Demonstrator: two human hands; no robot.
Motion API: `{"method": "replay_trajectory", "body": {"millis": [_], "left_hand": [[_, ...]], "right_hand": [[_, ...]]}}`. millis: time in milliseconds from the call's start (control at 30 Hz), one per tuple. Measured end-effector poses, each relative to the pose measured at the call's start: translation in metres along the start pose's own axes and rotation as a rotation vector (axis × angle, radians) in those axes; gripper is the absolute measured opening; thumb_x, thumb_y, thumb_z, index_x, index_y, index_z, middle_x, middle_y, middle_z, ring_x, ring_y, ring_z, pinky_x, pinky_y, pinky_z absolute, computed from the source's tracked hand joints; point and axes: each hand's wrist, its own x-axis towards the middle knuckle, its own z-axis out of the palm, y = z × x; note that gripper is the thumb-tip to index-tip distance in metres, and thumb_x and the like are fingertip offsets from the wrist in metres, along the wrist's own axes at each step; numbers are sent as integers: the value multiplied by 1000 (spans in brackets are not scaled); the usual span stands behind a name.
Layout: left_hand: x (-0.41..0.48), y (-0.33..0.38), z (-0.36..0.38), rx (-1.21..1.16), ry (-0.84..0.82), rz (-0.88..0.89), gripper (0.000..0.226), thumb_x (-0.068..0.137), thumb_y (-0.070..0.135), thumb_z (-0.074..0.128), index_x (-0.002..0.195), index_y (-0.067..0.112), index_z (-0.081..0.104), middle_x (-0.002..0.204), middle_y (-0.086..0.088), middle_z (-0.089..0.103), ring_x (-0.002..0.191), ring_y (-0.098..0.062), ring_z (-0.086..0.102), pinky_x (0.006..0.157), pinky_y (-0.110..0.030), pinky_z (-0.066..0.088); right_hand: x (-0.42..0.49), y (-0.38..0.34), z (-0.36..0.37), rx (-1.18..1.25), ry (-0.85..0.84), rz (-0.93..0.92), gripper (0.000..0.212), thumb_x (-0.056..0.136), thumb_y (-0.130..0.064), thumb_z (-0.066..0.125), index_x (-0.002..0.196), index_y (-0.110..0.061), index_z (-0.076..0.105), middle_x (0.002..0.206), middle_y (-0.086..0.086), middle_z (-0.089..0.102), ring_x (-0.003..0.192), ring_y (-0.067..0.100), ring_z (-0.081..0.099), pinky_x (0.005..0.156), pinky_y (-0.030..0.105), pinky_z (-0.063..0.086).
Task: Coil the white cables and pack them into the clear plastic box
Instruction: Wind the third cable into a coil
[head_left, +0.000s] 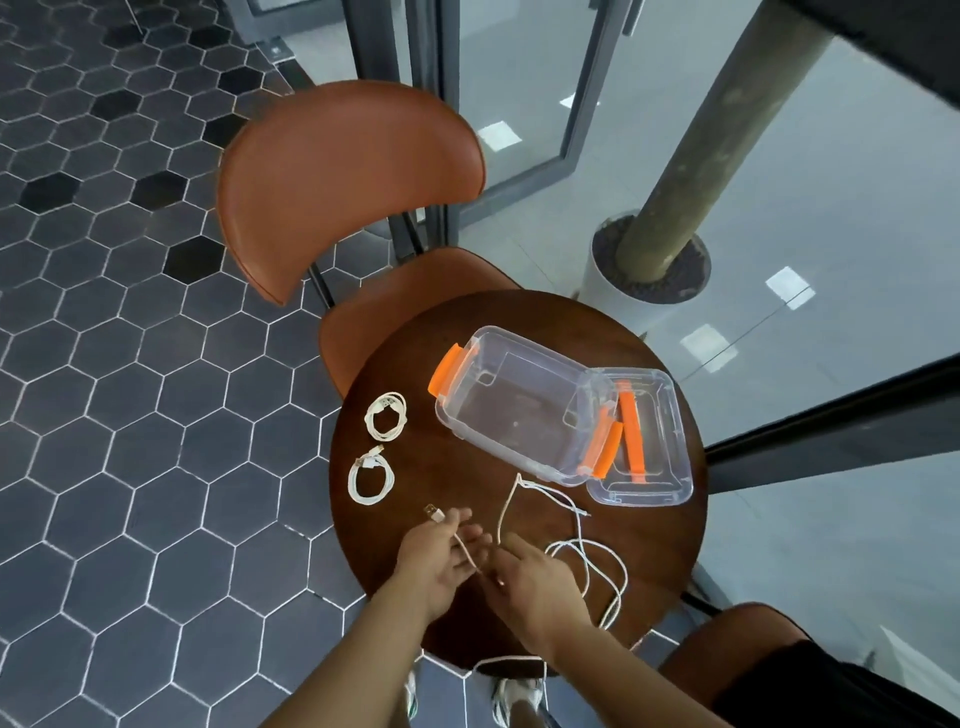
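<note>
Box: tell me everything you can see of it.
The box is clear plastic, rectangular with rounded corners, open and empty. It has an orange latch at its left end and another at its right end. It stands upright on the far right part of the round dark table. Its lid, clear with an orange strip, lies flat by the right end, partly behind it; whether they touch is unclear.
</note>
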Motion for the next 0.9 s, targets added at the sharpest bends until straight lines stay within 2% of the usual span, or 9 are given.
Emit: {"method": "replay_trajectory", "body": {"millis": [67, 200, 267, 367, 433, 600, 667, 767, 900], "left_hand": [[-20, 7, 6, -23, -76, 54, 26, 107, 21, 42, 109, 4, 62, 91, -15, 63, 84, -28, 67, 74, -37, 53], [-65, 23, 13, -60, -213, 183, 28, 106, 21, 42, 114, 1, 61, 97, -20, 71, 96, -32, 69, 83, -40, 53], [-87, 33, 17, -66, -256, 242, 29, 105, 20, 44, 116, -1, 61, 96, -20, 74, 98, -34, 71, 86, -42, 53], [-121, 51, 23, -134, -304, 337, 30, 98, 24, 50, 112, 0, 62, 88, -18, 75, 90, -33, 76, 83, -44, 59], [-147, 66, 25, -194, -366, 417, 30, 91, 26, 54, 105, 3, 65, 82, -16, 74, 81, -30, 76, 78, -42, 64], [-187, 104, 26, -223, -449, 607, 26, 91, 29, 53, 97, 10, 69, 75, -7, 73, 74, -22, 75, 76, -37, 64], [-194, 118, 26, -232, -446, 656, 25, 93, 31, 52, 98, 13, 69, 74, -3, 73, 73, -19, 75, 72, -34, 64], [-199, 137, 28, -266, -436, 680, 29, 102, 33, 45, 97, 17, 69, 71, 3, 71, 67, -11, 72, 70, -29, 63], [-209, 154, 27, -361, -467, 703, 34, 102, 38, 46, 94, 20, 73, 66, 7, 66, 58, -5, 64, 66, -24, 61]], "right_hand": [[-1, 0, -13, 38, 67, -1, 6, 78, -31, 65, 79, -26, 61, 76, -11, 58, 65, 11, 60, 45, 25, 46], [0, -10, -48, 75, 132, -10, 17, 75, -26, 64, 84, -23, 49, 69, -6, 62, 61, 18, 59, 47, 29, 42], [1, -14, -64, 112, 139, -16, 18, 78, -23, 62, 88, -23, 48, 72, -4, 63, 64, 20, 58, 51, 32, 41], [5, -15, -81, 100, 89, 33, 12, 87, -29, 50, 96, -23, 56, 88, -3, 67, 84, 19, 60, 63, 34, 44], [6, -10, -89, 113, 69, 116, 13, 89, -32, 47, 90, -23, 56, 91, -3, 68, 88, 18, 62, 66, 34, 44], [9, 3, -119, 298, 97, 236, 14, 89, -20, 60, 76, -26, 60, 70, -8, 65, 65, 8, 59, 66, 33, 50], [12, 6, -135, 387, 134, 231, 17, 89, -21, 67, 75, -31, 65, 67, -11, 64, 65, 6, 59, 66, 29, 48], [19, 8, -164, 500, 154, 190, 5, 89, -28, 71, 85, -29, 73, 73, -11, 67, 69, 2, 60, 67, 20, 45], [22, -3, -208, 595, 169, 54, 11, 92, -25, 69, 85, -19, 75, 76, -3, 71, 71, 9, 64, 71, 31, 50]]}}
